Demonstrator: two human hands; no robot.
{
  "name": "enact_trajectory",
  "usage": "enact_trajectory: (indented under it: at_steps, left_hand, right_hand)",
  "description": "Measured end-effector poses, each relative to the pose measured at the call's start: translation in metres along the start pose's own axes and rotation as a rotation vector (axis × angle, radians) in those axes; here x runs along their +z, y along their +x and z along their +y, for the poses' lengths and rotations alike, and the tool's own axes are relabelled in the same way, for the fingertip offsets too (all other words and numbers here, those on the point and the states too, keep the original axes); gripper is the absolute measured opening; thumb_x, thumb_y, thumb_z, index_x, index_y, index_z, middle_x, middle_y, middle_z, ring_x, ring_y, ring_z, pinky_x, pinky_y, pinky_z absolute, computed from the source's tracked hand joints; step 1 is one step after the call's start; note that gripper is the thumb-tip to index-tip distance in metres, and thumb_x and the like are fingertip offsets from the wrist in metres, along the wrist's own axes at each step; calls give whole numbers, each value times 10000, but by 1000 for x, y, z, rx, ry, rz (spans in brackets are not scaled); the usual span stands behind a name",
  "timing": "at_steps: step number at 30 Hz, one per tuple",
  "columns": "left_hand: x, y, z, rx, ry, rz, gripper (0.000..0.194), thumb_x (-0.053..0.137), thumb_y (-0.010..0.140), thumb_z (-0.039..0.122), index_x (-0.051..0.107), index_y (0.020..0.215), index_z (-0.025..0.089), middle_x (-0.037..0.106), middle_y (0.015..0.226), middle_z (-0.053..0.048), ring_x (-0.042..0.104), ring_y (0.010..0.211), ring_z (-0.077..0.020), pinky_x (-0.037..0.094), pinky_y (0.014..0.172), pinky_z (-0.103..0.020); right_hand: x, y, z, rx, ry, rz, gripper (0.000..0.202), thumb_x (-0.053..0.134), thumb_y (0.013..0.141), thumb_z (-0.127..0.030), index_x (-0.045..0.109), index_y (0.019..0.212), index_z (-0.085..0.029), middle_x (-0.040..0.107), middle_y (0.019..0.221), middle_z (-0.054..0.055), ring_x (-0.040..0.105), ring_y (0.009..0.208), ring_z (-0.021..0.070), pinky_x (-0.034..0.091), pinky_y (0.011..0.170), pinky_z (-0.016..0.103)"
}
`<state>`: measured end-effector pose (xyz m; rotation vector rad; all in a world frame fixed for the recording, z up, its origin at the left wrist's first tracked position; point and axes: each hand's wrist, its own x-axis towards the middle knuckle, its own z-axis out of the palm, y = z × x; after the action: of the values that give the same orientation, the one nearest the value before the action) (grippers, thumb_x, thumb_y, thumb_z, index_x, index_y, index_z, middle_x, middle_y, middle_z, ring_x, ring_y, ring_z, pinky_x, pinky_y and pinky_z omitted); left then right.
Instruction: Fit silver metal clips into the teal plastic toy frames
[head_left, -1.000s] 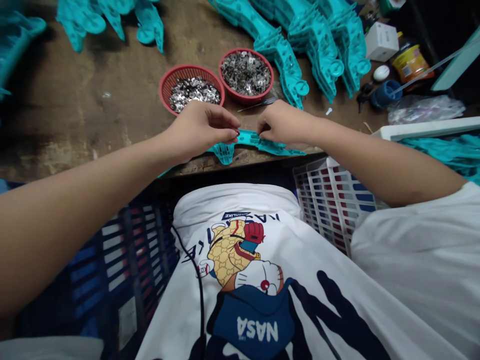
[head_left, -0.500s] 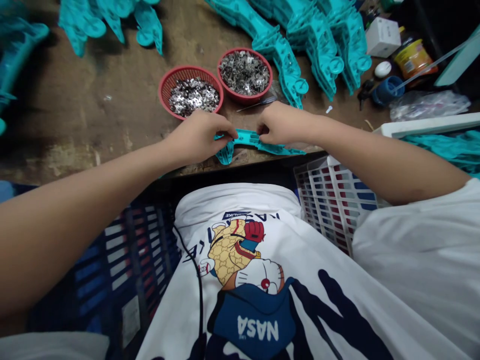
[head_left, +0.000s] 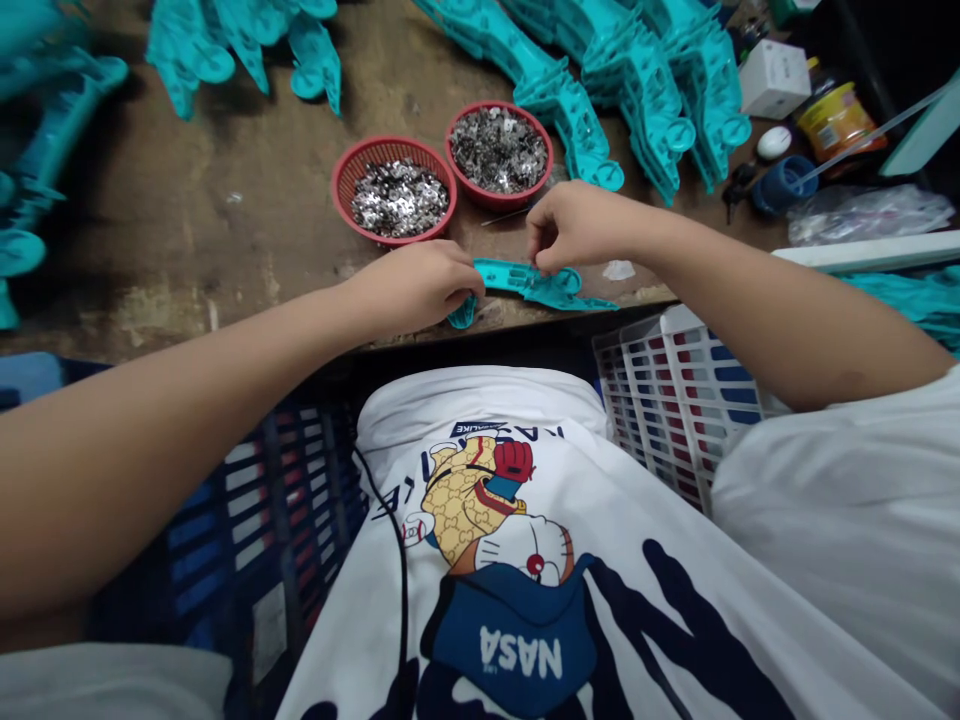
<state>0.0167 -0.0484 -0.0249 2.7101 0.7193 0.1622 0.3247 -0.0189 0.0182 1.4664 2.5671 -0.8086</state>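
Observation:
A teal moulded plastic part (head_left: 556, 292) lies near the table's front edge, its narrow tip pointing right. My left hand (head_left: 424, 287) is closed round the part's left end and covers some of it. Over the part's right half, my right hand (head_left: 581, 226) is closed in a pinch, fingertips at its upper surface; whatever they hold is hidden. Just beyond my hands stand two red plastic baskets: the left basket (head_left: 342, 200) holds small shiny metal pieces (head_left: 399, 198), the right basket (head_left: 550, 165) duller metal pieces (head_left: 499, 148).
More teal parts lie at the back left (head_left: 315, 65) and back right (head_left: 577, 125). On the right are a white box (head_left: 776, 80), a blue cup (head_left: 784, 187) and a plastic bag (head_left: 870, 213). A white crate (head_left: 660, 380) and blue crate (head_left: 292, 500) flank my lap.
My right hand has shifted slightly right and up along the teal part, uncovering its middle. My left hand has turned and closed more over the left end. The whole view has shifted slightly.

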Motion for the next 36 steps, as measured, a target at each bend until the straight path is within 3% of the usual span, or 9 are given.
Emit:
enact_trajectory:
  at_steps: [5, 12, 18, 21, 24, 29, 36]
  left_hand:
    - [1, 0, -1, 8, -1, -5, 411, 627, 1120, 188, 1023, 1196, 264, 947, 1147, -120, 887, 1134, -323, 686, 1099, -416]
    - [5, 0, -3, 20, -1, 1, 423, 621, 1114, 200, 1027, 1175, 300, 924, 1099, -115, 870, 1130, -320, 686, 1075, -429]
    - [2, 0, 4, -68, -14, -16, 441, 590, 1137, 224, 1015, 1233, 295, 925, 1208, -124, 853, 1202, -346, 655, 1129, -478]
    - [-2, 0, 8, -144, -28, -41, 416, 594, 1156, 210, 993, 1263, 259, 913, 1248, -134, 817, 1221, -336, 629, 1159, -482]
    - [-5, 1, 11, -138, 11, -78, 435, 559, 1164, 190, 977, 1283, 209, 901, 1241, -160, 786, 1223, -335, 622, 1161, -490]
    - [-1, 0, 8, -56, 90, -74, 447, 532, 1180, 231, 977, 1222, 231, 897, 1191, -158, 807, 1223, -355, 651, 1097, -495]
    - [17, 0, -14, -66, -3, 25, 338, 663, 1116, 226, 994, 1123, 296, 860, 1002, -108, 859, 1205, -366, 670, 1162, -499]
  right_hand:
    - [4, 1, -1, 2, -71, 25, 170, 864, 971, -154, 954, 1097, -220, 933, 1067, 88, 889, 1071, 318, 725, 1027, 422]
    - [2, -7, -15, -2, -119, 36, 270, 820, 1031, -118, 976, 1223, -228, 961, 1208, 108, 895, 1172, 327, 691, 1117, 420]
    - [0, -18, -33, -153, -196, -123, 291, 788, 1142, -227, 997, 1341, -264, 955, 1157, 55, 873, 1152, 289, 648, 1046, 371]
    - [20, -30, -63, -282, -326, -294, 283, 743, 1187, -196, 1006, 1290, -221, 946, 1114, 100, 869, 1091, 299, 586, 959, 368]
    - [59, -41, -87, -319, -438, -458, 382, 631, 1215, -93, 990, 1341, -129, 944, 1215, 203, 875, 1076, 323, 528, 857, 382]
    - [111, -45, -85, -267, -487, -554, 457, 543, 1238, -63, 969, 1401, -98, 899, 1473, 270, 870, 1330, 371, 612, 910, 369]
    - [110, -39, -75, -145, -454, -614, 531, 486, 1274, -69, 881, 1628, -50, 868, 1523, 301, 903, 1397, 434, 713, 1082, 461]
